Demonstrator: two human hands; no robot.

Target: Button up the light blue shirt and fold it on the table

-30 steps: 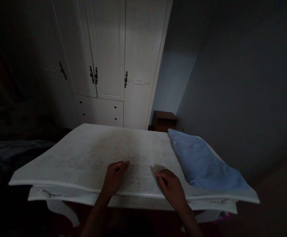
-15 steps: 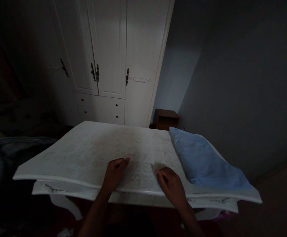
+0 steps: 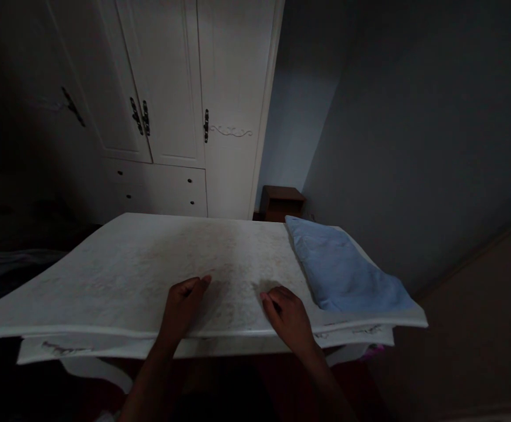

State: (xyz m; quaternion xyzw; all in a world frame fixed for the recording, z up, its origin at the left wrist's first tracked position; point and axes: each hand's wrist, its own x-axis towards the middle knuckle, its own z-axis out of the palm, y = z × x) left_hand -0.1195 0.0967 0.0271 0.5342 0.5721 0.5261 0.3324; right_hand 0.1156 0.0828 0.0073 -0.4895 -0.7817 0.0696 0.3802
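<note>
Both my hands rest on the near part of a white table top [image 3: 118,275]. My left hand [image 3: 181,308] lies on its outer edge, fingers curled loosely inward with nothing in them. A little to its right, my right hand [image 3: 288,316] lies palm down, fingers bent and pressed on the surface. A folded light blue cloth [image 3: 338,269] lies on the table's right end, just right of my right hand and apart from it.
A white wardrobe [image 3: 176,99] with dark handles and small drawers stands behind the table. A small brown nightstand [image 3: 280,202] sits in the corner beside it. A grey wall [image 3: 413,146] runs along the right. Dark bedding [image 3: 4,266] lies at the left.
The view has shifted to the right and slightly nearer the table. Both hands stay in the same spots on the table top in the same poses.
</note>
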